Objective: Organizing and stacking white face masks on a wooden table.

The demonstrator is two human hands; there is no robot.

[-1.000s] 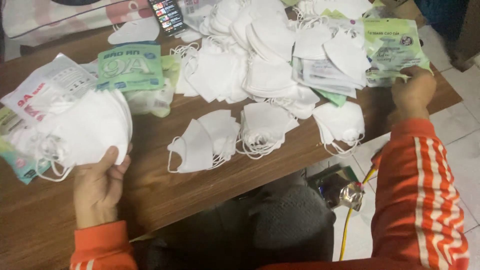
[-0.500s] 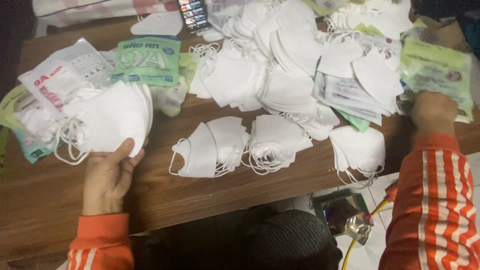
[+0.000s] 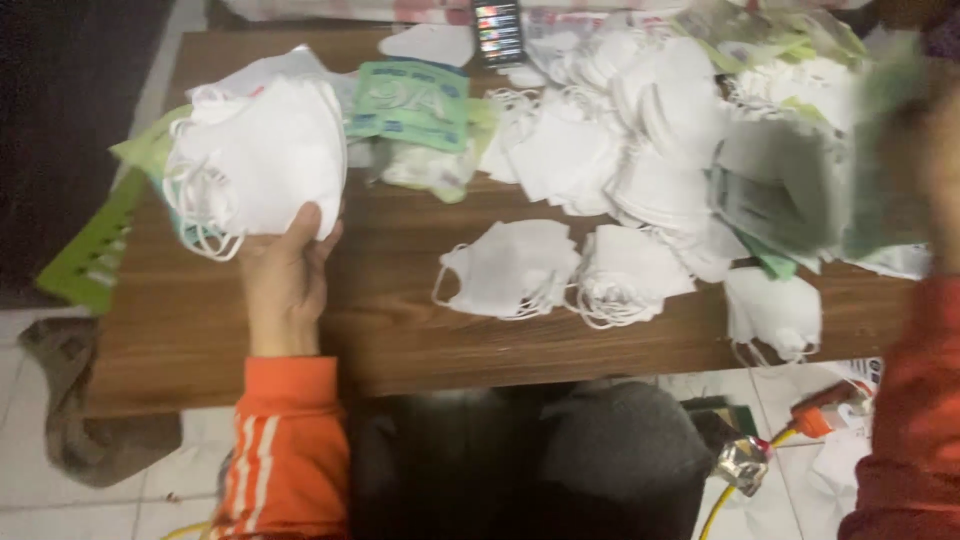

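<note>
My left hand (image 3: 285,280) grips a thick stack of white folded face masks (image 3: 265,155) and holds it just above the left part of the wooden table (image 3: 400,330). At the right edge, my right hand (image 3: 945,160) is badly blurred. It is raised off the table and holds a green plastic mask packet (image 3: 885,120). Three small piles of white masks lie along the near side of the table (image 3: 515,265), (image 3: 630,275), (image 3: 775,310), between my two hands.
A big heap of loose masks and packets (image 3: 640,120) covers the far right of the table. Another green packet (image 3: 415,100) and a dark phone-like object (image 3: 497,30) lie at the back. On the floor are a grey cloth (image 3: 70,400) and an orange tool (image 3: 825,415).
My left hand has lifted the mask stack up and to the right. My right hand has come up off the heap with the green packet and is now blurred. The view has shifted left.
</note>
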